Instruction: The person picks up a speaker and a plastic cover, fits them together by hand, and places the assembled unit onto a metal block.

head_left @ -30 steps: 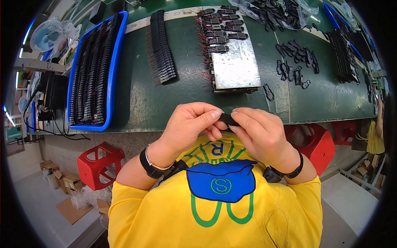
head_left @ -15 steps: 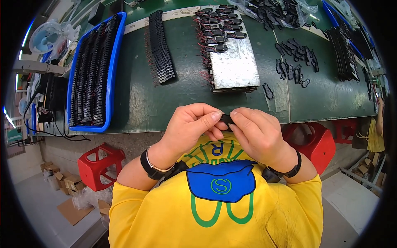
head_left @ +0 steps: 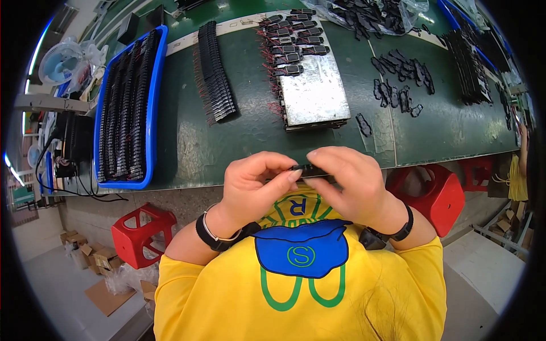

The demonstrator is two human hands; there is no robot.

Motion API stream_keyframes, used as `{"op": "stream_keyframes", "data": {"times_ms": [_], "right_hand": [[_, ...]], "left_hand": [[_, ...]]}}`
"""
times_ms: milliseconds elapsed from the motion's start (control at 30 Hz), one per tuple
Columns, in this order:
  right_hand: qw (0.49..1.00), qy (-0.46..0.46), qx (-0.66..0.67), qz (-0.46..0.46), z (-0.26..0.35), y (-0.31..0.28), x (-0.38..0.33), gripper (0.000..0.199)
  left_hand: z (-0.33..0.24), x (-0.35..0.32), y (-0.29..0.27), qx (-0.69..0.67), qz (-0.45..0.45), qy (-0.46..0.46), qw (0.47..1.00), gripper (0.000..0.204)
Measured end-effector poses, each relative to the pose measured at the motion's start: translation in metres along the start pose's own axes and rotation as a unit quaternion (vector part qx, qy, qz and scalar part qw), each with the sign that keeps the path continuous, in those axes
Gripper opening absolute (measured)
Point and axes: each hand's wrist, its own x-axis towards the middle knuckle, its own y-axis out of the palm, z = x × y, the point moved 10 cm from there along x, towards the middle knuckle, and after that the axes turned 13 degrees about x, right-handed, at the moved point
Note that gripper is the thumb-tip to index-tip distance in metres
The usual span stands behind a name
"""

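Just off the table's near edge, a small dark plastic part (head_left: 307, 169) is held between my two hands. My left hand (head_left: 253, 184) pinches its left end between thumb and fingers. My right hand (head_left: 355, 182) closes around the other end, fingers above and thumb below, hiding much of it. Beyond them lies a stack topped with a metal plate (head_left: 315, 99), bearing black wired modules (head_left: 293, 58) with red leads at its left side. One loose flat black piece (head_left: 363, 125) sits right of the stack; several more black pieces (head_left: 404, 68) lie farther right.
On the green table (head_left: 250, 113), a blue tray (head_left: 149, 165) packed with black parts stands at left, beside a long row of black parts (head_left: 216, 74). A clear bag (head_left: 406, 23) of black pieces is at the back. Red stools (head_left: 133, 241) stand below.
My right hand's fingers have lifted and spread somewhat from the part, and its thumb has shifted lower. My left hand has moved slightly left, still pinching. The view has shifted a little.
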Motion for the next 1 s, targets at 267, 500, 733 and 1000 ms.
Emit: {"op": "stream_keyframes", "data": {"times_ms": [267,500,733,1000], "right_hand": [[0.908,0.273,0.317,0.034,-0.048,0.019,-0.023,0.024],[0.893,0.257,0.370,-0.008,-0.048,0.021,-0.023,0.018],[0.937,0.195,0.288,-0.002,-0.040,0.014,-0.014,0.019],[0.983,0.062,0.175,-0.008,-0.022,0.004,-0.005,0.016]], "left_hand": [[-0.032,-0.007,-0.008,0.185,-0.020,0.182,0.965,0.015],[-0.029,-0.011,-0.008,0.213,-0.015,0.202,0.956,0.013],[-0.025,-0.011,-0.009,0.198,-0.014,0.185,0.963,0.011],[-0.038,-0.008,0.000,0.224,0.012,0.240,0.945,0.009]]}}
